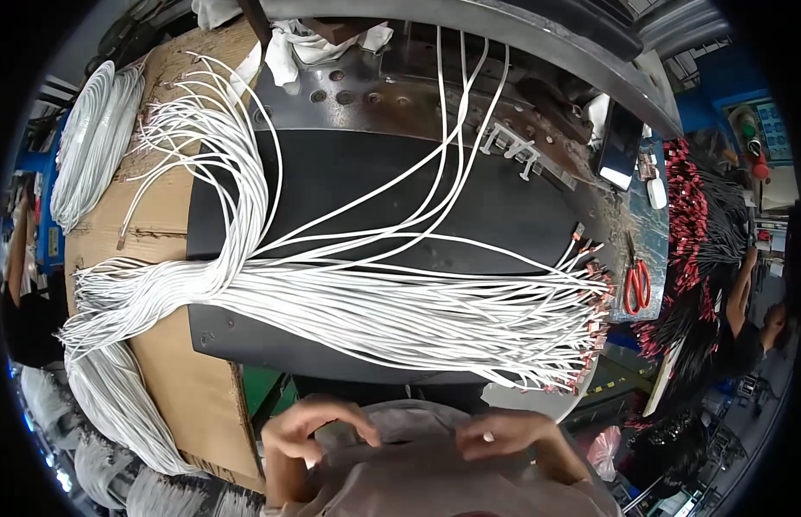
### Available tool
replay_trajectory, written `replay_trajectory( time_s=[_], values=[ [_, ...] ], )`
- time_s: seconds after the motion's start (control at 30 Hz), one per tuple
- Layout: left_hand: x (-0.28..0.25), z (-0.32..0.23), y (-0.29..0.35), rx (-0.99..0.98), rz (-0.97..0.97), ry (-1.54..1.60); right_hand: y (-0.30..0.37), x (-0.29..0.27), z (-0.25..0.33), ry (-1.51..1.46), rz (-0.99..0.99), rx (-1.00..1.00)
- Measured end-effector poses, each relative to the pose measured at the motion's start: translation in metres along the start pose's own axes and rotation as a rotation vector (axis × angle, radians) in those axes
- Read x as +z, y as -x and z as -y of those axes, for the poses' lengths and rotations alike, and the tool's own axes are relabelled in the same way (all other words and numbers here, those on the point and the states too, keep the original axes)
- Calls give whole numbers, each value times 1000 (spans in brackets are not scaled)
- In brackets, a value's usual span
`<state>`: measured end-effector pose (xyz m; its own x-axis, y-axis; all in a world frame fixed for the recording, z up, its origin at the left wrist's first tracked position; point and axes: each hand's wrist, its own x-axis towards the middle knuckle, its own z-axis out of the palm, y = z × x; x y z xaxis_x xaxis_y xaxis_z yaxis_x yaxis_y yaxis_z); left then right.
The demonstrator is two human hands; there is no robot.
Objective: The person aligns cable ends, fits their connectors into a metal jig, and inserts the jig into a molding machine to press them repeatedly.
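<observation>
A thick bundle of white cables (400,310) lies across the black work surface (357,181), its orange-brown connector ends fanned out at the right. Both hands are apart from it, low in front of my grey clothing (418,474). My left hand (319,426) is open, with its fingers curved and the thumb apart from them. My right hand (508,433) is closed, its fingers curled together and pointing left. A small white spot shows at its fingers; I cannot make out what it is. Several single cables run from the bundle up to the metal frame (538,43).
Red-handled scissors (637,286) and a phone (620,146) lie at the right. Coiled white cables (95,146) rest on cardboard (181,379) at the left. Black cables with red ends (698,215) hang at the far right, beside another person's arm (742,289).
</observation>
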<state>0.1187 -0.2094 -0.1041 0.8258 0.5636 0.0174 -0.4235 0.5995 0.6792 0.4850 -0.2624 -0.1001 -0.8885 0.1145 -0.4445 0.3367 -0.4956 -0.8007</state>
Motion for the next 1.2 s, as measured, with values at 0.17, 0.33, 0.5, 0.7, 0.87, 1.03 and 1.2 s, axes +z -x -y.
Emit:
replay_trajectory(
  time_s=[0.17,0.33,0.5,0.7,0.87,1.03,1.2],
  values=[
    [-20,97,54,-44,-884,57,-50,35,-152,-688,-1297,-143],
    [-40,114,30,154,-1275,-107,-82,8,-155,-915,-1363,-959],
    [-43,108,34,114,-1263,-147,-85,3,-143,-816,-1275,-968],
    [-43,95,30,113,-1233,-217,-87,-3,-129,-812,-1255,-911],
    [-27,68,26,-182,-1320,-174,-60,2,-61,-854,-769,-674],
    [35,-48,-13,-527,-446,-633,37,68,76,-1629,382,-648],
    [35,-113,-105,72,-299,-1559,83,99,82,-2455,844,-758]
  ],
)
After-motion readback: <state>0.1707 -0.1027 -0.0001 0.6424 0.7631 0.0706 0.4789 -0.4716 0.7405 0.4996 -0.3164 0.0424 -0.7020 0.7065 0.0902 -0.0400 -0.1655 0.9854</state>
